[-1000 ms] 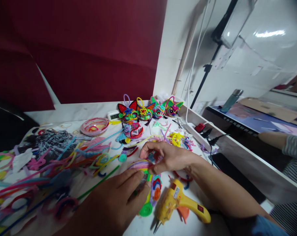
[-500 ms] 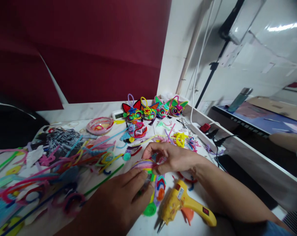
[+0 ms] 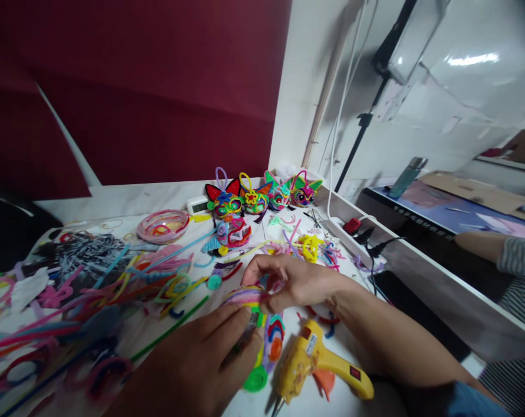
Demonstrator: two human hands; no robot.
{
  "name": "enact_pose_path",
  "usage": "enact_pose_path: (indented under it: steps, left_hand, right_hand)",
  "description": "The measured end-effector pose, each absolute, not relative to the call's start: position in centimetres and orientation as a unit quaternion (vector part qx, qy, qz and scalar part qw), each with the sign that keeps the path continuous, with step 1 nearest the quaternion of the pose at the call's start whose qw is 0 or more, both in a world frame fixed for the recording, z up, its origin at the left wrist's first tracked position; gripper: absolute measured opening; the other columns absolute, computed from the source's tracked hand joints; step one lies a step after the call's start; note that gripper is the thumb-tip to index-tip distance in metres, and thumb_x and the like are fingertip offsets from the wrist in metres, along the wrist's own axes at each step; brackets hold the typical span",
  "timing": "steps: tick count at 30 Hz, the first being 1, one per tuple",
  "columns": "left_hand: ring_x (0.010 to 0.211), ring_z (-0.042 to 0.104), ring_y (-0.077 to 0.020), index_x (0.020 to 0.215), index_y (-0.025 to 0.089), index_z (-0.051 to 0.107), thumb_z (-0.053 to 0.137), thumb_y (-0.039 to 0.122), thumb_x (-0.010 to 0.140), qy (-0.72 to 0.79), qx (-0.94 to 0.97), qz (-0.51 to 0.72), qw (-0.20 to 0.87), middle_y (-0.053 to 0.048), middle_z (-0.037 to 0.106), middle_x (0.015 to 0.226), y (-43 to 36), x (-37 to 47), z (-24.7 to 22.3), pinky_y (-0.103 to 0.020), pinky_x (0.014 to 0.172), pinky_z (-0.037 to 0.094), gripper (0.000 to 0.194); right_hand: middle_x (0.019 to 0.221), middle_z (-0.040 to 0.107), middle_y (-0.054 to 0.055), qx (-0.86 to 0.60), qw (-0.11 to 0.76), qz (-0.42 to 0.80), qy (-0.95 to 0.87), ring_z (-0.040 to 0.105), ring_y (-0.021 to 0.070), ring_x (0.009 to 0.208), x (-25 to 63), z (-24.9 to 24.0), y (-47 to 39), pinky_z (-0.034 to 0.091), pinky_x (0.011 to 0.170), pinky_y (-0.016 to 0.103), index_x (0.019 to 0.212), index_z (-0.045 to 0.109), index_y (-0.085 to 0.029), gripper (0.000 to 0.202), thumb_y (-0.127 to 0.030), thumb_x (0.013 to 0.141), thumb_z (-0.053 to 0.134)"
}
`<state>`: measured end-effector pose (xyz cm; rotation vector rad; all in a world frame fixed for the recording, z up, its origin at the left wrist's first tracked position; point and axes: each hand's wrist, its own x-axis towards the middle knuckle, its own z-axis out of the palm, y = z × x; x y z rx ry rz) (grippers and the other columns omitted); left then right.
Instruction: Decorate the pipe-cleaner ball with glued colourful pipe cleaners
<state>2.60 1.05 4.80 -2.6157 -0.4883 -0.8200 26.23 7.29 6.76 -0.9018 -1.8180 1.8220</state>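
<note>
Left hand (image 3: pixel 193 353), at the near edge of the tabletop (image 3: pixel 245 405): fingers and thumb drawn nearly together, tips gripping the near side of a striped craft piece (image 3: pixel 245 296) in purple, pink, yellow and green. Right hand (image 3: pixel 295 284): half closed, fingers bowed in an arch, holding the same piece toward its right end, thumb laid against it; contents of the arch partly hidden. Piece located between the two hands, inward from the middle of the near edge. Nearer that edge: a looped panel (image 3: pixel 274 331) with an orange disc, and a green disc (image 3: pixel 256 379). Just right: one yellow glue gun (image 3: pixel 301 365), nozzle toward the near edge. Back edge: four eared figures (image 3: pixel 256 204) in a row, a smaller figure (image 3: pixel 234 230) before them; to their left, a white timer (image 3: pixel 199 204) and a pink coiled dish (image 3: pixel 163 226). Toward the left edge: a heap of coloured fuzzy strips (image 3: pixel 115 284). Right edge: a raised white border (image 3: pixel 436 289), with a dark flat slab (image 3: pixel 423 324) beside it. Beyond: another person's forearm (image 3: pixel 480 248), striped sleeve.
</note>
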Motion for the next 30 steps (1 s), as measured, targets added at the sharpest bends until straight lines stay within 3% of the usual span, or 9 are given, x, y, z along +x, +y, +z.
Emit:
enact_pose_path:
  steps: [5, 16, 25, 30]
  left_hand:
    - [0.105, 0.068, -0.015, 0.11, 0.02, 0.07, 0.034, 0.016, 0.108, -0.157, -0.919, -0.301, 0.201, -0.005, 0.077, 0.107, 1.31, 2.73, 5.49, -0.022, 0.102, 0.052, 0.037]
    - [0.118, 0.065, -0.016, 0.119, 0.019, 0.069, 0.035, 0.019, 0.108, -0.153, -0.929, -0.279, 0.188, -0.006, 0.075, 0.116, 1.4, 2.12, 5.01, -0.024, 0.112, 0.046, 0.036]
    - [0.11, 0.068, -0.0151, 0.109, 0.019, 0.071, 0.032, 0.017, 0.108, -0.158, -0.921, -0.293, 0.201, -0.005, 0.077, 0.108, 1.16, 2.71, 5.54, -0.023, 0.106, 0.05, 0.039]
    - [0.115, 0.065, -0.0149, 0.112, 0.018, 0.071, 0.034, 0.017, 0.108, -0.166, -0.923, -0.296, 0.181, -0.006, 0.075, 0.112, 1.1, 2.57, 5.3, -0.023, 0.111, 0.046, 0.038]
  right_hand:
    - [0.094, 0.062, -0.001, -0.328, 0.204, 0.65, -0.655, 0.058, 0.0103, 0.081, 26.31, 6.68, 7.46, 0.048, 0.071, 0.023, 0.1, 0.06, -0.016, 0.042, -0.012, 0.062, 0.079]
    - [0.092, 0.064, -0.003, -0.31, 0.207, 0.661, -0.651, 0.059, 0.0093, 0.077, 26.37, 6.33, 7.6, 0.048, 0.07, 0.022, 0.099, 0.06, -0.017, 0.04, -0.01, 0.064, 0.078]
    - [0.09, 0.064, -0.004, -0.308, 0.212, 0.671, -0.64, 0.059, 0.0092, 0.077, 26.27, 6.27, 7.7, 0.05, 0.069, 0.021, 0.098, 0.061, -0.017, 0.04, -0.01, 0.062, 0.079]
    - [0.089, 0.065, -0.004, -0.308, 0.214, 0.679, -0.631, 0.06, 0.0089, 0.076, 26.24, 6.1, 7.72, 0.05, 0.07, 0.021, 0.096, 0.061, -0.017, 0.04, -0.009, 0.061, 0.08]
